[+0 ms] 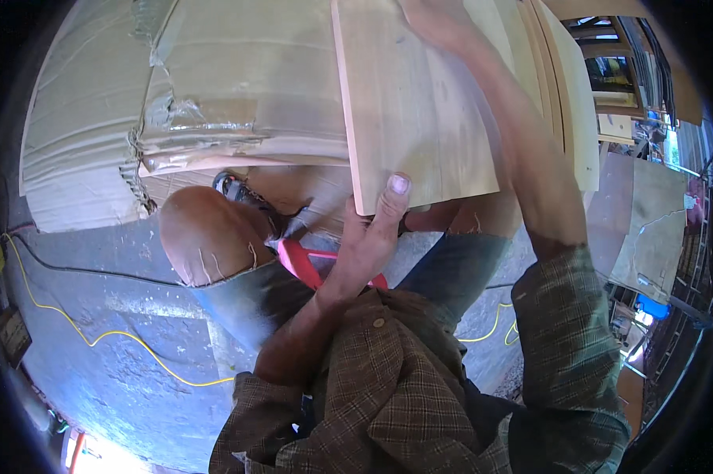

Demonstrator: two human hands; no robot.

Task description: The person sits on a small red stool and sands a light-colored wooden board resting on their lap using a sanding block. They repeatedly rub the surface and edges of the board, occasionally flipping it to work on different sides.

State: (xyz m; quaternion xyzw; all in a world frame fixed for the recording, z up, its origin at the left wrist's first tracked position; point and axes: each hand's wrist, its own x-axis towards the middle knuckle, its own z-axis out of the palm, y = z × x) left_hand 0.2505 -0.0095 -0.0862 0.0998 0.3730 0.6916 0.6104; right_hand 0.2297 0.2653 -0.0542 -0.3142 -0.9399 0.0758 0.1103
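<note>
The floor spreads grey-blue and worn through the middle and lower left of the frame. Above it, the cardboard fills the upper left, creased and torn along a seam, with clear tape near its lower part. The board, pale and flat, lies at upper centre, its left side over the cardboard and its near end toward the person. More boards lie just to its right, at the upper right. Farther right, a panel leans or lies; which, I cannot tell. The person's bent knees flank the near end of the board, and a pink stool shows between the thighs. A yellow cord winds across the lower left, below a black cable. A sandal shows just below the cardboard.

The right forearm crosses the board's right edge and hides part of it. The right hand is at the top of the frame, over the board's far part; its fingers are cut off, so their state cannot be told. The left hand reaches up from below and grips the board's near left corner, thumb flat on top, fingers curled underneath.
</note>
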